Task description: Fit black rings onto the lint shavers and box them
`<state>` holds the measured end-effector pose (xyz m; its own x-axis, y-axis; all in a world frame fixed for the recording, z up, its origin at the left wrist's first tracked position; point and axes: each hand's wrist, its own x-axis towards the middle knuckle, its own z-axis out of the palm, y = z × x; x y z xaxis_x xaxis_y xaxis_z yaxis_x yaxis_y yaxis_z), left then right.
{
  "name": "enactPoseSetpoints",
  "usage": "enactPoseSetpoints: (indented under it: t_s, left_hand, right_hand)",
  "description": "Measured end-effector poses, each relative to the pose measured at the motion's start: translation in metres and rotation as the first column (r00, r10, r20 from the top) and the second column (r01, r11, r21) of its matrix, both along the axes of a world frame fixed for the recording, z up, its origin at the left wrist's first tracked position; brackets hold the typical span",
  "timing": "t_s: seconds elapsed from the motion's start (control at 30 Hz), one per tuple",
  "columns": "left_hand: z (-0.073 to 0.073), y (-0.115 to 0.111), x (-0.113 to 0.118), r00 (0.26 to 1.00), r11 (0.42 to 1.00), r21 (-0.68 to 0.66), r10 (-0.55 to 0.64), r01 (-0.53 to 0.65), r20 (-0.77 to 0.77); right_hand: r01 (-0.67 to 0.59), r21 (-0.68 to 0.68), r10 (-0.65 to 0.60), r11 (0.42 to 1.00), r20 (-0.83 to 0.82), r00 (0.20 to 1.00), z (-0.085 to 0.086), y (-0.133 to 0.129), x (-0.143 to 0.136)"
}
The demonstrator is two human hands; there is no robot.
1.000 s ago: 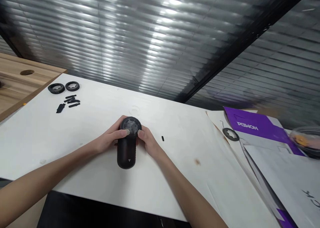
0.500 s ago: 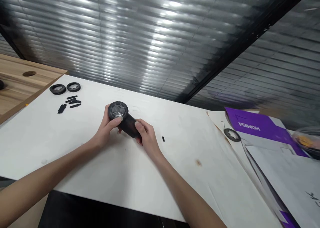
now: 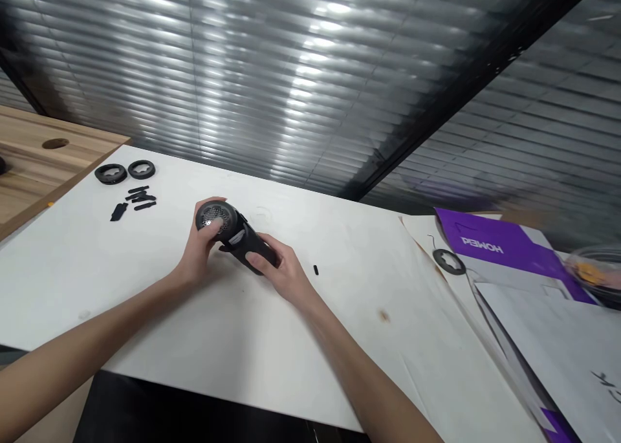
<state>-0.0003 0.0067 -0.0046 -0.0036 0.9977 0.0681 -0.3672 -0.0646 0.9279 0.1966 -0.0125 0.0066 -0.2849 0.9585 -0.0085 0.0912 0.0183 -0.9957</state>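
Both hands hold a black fabric shaver (image 3: 246, 244) just over the white table. My left hand (image 3: 196, 246) wraps its round head, the thumb lying on the perforated metal mesh (image 3: 209, 215). Around the handle's lower end closes my right hand (image 3: 283, 271), thumb on top. The shaver slants from upper left to lower right. Where head meets handle a pale grey patch shows, and I cannot tell what it is. Fingers under the shaver are mostly hidden. A small black piece (image 3: 315, 270) lies to the right of my right hand.
Two black rings (image 3: 111, 174) and several flat black pieces (image 3: 144, 205) lie at the table's (image 3: 160, 339) back left. Another black ring (image 3: 449, 262) sits at right beside a purple and white box (image 3: 490, 239). Behind stands a corrugated metal wall (image 3: 252, 74); a wooden board (image 3: 29, 165) is at left.
The shaver's head has shifted left with my left hand and turned. A pale grey patch now shows between head and handle. My right thumb has slid lower left on the handle.
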Motion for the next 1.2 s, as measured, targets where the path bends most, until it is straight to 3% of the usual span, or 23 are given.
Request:
enactPoseSetpoints:
  t_s: [0.07, 0.2, 0.3, 0.43, 0.57, 0.7, 0.83, 0.97, 1.2]
  left_hand:
    - [0.000, 0.005, 0.003, 0.998, 0.997, -0.056, 0.058, -0.056, 0.037]
    - [0.000, 0.016, 0.003, 0.991, 0.995, -0.093, 0.055, -0.044, 0.121]
    - [0.002, 0.025, -0.003, 0.958, 0.982, -0.136, 0.159, -0.129, 0.240]
    - [0.009, 0.030, -0.007, 0.909, 0.962, -0.202, 0.245, -0.185, 0.337]
    - [0.015, 0.022, 0.000, 0.953, 0.980, -0.111, 0.187, -0.165, 0.237]
    - [0.011, 0.007, 0.003, 0.996, 0.995, 0.040, 0.089, -0.090, 0.022]
    - [0.000, -0.006, 0.000, 0.982, 0.982, 0.189, 0.045, -0.009, -0.186]
    - [-0.007, -0.012, 0.001, 0.967, 0.953, 0.296, 0.022, 0.055, -0.252]
    - [-0.015, -0.013, 0.001, 0.952, 0.879, 0.438, -0.053, 0.188, -0.302]
  right_hand:
    - [0.012, -0.030, -0.013, 0.999, -0.002, 1.000, -0.003, 0.000, -0.002]
    - [0.042, -0.128, -0.051, 0.991, -0.067, 0.996, -0.005, 0.003, -0.003]
    - [0.047, -0.151, -0.076, 0.987, -0.189, 0.979, -0.005, 0.008, 0.002]
    - [-0.102, -0.157, 0.018, 0.982, -0.463, 0.886, -0.009, 0.010, 0.007]
    - [-0.113, -0.076, 0.060, 0.991, -0.498, 0.865, -0.014, 0.010, 0.003]
    - [0.074, -0.059, -0.092, 0.996, -0.431, 0.897, -0.013, 0.012, -0.002]
    - [0.214, -0.046, -0.217, 0.976, -0.332, 0.918, -0.012, 0.011, -0.001]
    - [0.305, 0.092, -0.284, 0.948, -0.190, 0.940, -0.013, 0.008, 0.000]
    - [0.249, 0.152, -0.230, 0.956, -0.135, 0.964, -0.013, 0.002, 0.003]
